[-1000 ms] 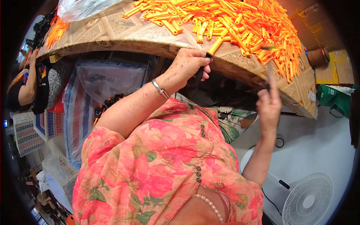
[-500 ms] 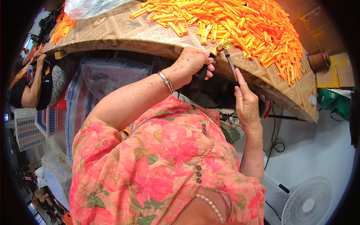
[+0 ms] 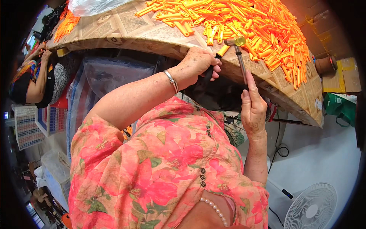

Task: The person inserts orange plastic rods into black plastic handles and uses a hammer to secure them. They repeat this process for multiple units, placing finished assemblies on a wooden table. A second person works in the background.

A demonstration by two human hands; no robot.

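Note:
My left hand (image 3: 197, 65) is at the table's near edge, its fingers closed on a black and orange handle (image 3: 223, 51). The orange end sticks out towards the heap, and the dark part hangs below my fingers. My right hand (image 3: 253, 112) grips a small hammer (image 3: 241, 61) with a metal shaft and a translucent yellowish face. Its head is just beyond the orange end, with a small gap between them. My right index finger lies stretched along the shaft. A heap of orange plastic pieces (image 3: 263, 34) covers the table beyond both hands.
The patterned tabletop (image 3: 126, 32) has a curved-looking near edge. A clear plastic bag (image 3: 95, 5) lies far left. At the right are a brown spool (image 3: 325, 65), cardboard (image 3: 349, 76), a green bag (image 3: 339, 108) and a white fan (image 3: 310, 210). Another person (image 3: 36, 82) sits at the left.
The hammer head has lifted off the orange end, moving slightly up and right. My right hand has shifted a little with it; my left hand keeps its hold on the handle.

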